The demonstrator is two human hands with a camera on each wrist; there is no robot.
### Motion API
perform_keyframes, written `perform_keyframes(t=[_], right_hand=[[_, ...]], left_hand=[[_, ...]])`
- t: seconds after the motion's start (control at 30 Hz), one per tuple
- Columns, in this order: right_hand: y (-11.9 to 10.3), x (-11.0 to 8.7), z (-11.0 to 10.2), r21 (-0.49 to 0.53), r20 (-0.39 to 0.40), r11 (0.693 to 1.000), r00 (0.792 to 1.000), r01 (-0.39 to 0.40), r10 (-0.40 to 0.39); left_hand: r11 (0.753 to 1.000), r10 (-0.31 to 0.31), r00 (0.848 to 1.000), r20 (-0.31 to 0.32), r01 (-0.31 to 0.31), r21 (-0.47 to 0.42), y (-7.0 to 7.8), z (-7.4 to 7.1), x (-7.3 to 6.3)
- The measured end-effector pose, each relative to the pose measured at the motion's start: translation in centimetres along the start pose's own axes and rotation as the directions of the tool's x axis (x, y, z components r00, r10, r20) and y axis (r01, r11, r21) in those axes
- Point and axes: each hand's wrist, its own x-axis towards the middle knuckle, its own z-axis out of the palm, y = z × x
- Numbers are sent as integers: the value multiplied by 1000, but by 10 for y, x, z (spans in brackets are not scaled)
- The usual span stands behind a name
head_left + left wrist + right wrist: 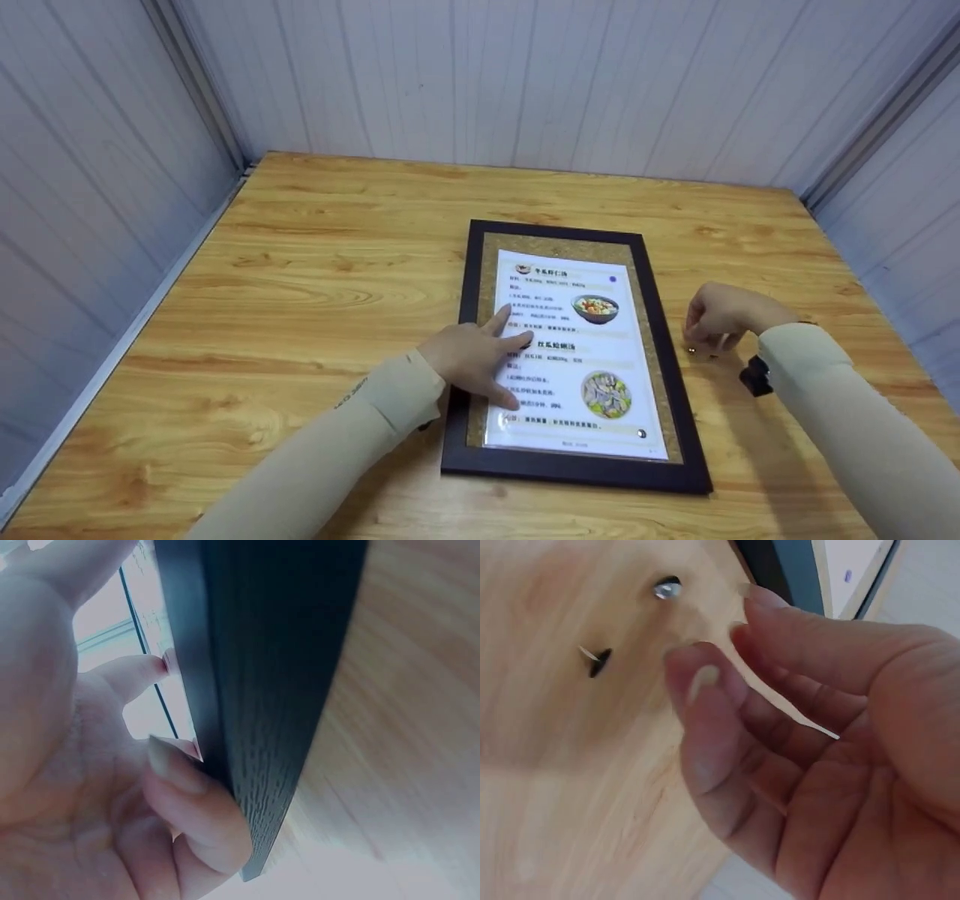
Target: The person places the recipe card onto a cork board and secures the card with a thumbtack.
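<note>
My left hand (471,358) rests with spread fingers on a printed recipe sheet (555,375). The sheet lies on a cork board (489,244) with a dark frame (651,300). In the left wrist view, a bent finger (199,821) lies beside the frame's outer edge. To the right of the board, my right hand (731,311) hovers low over two thumbtacks on the table. One tack (667,588) shows a shiny head; the other tack (600,660) lies tipped with its point showing. The right fingers are loosely bent, with nothing visible between them.
A purple pin head (613,279) sits at the sheet's top right corner and a dark, shiny one (641,433) at its lower right. The wooden table (322,247) is bounded by pale panel walls (480,82) at the back and sides.
</note>
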Motion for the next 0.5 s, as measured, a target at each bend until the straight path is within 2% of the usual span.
perform_keyframes(t=[0.33,0.5], right_hand=[[-9,0,12,-43,8,999,1000,-25,25],[-10,2,16,-62,-2,998,1000,-5,4]], left_hand=[[1000,2,1000,-28,-2,8,0,-2,1],[1000,3,1000,-25,-3,17,0,0,0]])
